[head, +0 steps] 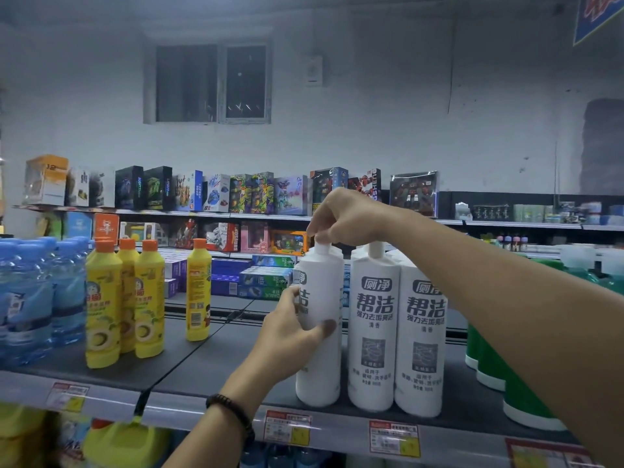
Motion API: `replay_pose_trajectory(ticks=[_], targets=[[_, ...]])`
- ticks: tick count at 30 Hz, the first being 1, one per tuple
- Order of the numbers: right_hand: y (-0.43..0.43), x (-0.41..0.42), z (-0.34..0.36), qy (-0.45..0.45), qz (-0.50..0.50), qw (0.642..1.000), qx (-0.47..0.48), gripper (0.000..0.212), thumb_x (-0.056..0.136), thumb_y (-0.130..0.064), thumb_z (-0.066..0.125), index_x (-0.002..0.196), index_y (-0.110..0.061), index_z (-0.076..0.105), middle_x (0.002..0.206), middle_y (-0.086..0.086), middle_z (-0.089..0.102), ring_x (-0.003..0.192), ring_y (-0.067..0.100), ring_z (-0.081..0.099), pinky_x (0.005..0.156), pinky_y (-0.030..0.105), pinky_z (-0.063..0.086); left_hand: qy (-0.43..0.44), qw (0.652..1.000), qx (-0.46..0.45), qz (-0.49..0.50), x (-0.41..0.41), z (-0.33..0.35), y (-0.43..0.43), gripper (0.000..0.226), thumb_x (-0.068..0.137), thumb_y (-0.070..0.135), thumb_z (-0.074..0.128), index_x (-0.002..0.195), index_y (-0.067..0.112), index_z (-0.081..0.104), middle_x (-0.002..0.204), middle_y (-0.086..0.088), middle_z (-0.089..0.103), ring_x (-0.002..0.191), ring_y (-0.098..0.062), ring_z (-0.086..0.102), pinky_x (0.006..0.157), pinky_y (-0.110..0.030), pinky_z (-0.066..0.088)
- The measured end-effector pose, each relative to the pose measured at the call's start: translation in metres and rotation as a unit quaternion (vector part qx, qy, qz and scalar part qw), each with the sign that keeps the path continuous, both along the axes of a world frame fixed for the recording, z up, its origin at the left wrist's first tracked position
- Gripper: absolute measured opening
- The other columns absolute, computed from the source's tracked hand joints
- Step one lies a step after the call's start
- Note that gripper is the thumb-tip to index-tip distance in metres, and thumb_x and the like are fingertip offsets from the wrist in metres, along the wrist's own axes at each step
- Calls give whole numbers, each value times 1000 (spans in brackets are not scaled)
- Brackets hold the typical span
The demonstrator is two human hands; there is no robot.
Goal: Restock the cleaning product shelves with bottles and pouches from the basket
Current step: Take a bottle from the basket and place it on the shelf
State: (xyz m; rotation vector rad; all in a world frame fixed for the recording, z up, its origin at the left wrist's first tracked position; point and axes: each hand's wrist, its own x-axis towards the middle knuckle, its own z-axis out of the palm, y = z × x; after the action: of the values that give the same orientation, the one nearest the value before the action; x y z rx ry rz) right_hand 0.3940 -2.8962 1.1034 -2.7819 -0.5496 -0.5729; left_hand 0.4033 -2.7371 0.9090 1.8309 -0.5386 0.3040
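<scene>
Front lip of the shelf: smooth grey metal, clear plastic strip with red-and-yellow price tags. Dark bead bracelet on the left wrist. Left hand wraps the mid-body of a white bottle, thumb and fingers curled round its matte plastic cylinder. The bottle stands upright on the dark shelf deck near the front edge, label turned away to the left. Right hand reaches over from the right, fingertips pinching the narrow white cap at its top. Just beside it to the right, two matching white bottles, labels facing forward, rounded shoulders. Further right, green bottles with white bases. To the left, glossy yellow bottles with orange caps, then translucent blue jugs. Behind, an aisle shelf of printed toy boxes; beyond, a rough pale wall with a dark window
</scene>
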Motion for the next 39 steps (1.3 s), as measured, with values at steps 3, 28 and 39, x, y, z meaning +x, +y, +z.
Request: replay_pose_trajectory(ticks=[3, 28, 39], targets=[[-2, 3, -3, -23, -13, 1000, 4, 22, 94, -36, 80, 109, -20, 84, 104, -8, 76, 101, 11, 70, 73, 20, 50, 19, 1000, -1, 1, 2, -2, 0, 64, 88, 39, 87, 140, 35, 49, 121, 8, 68, 104, -12, 71, 82, -33, 65], [-1, 2, -9, -30, -12, 999, -7, 21, 98, -32, 77, 111, -17, 83, 95, -11, 66, 96, 16, 69, 70, 24, 52, -22, 999, -42, -21, -1, -5, -6, 70, 75, 26, 98, 124, 44, 50, 97, 37, 73, 94, 2, 75, 71, -17, 60], [3, -11, -12, -24, -28, 999, -2, 24, 100, -40, 73, 115, -22, 81, 97, -11, 61, 80, 12, 67, 66, 28, 59, 1, 1000, -22, -14, 1, -1, -5, 70, 77, 17, 97, 128, 37, 53, 103, 23, 74, 96, 3, 73, 69, -14, 58]])
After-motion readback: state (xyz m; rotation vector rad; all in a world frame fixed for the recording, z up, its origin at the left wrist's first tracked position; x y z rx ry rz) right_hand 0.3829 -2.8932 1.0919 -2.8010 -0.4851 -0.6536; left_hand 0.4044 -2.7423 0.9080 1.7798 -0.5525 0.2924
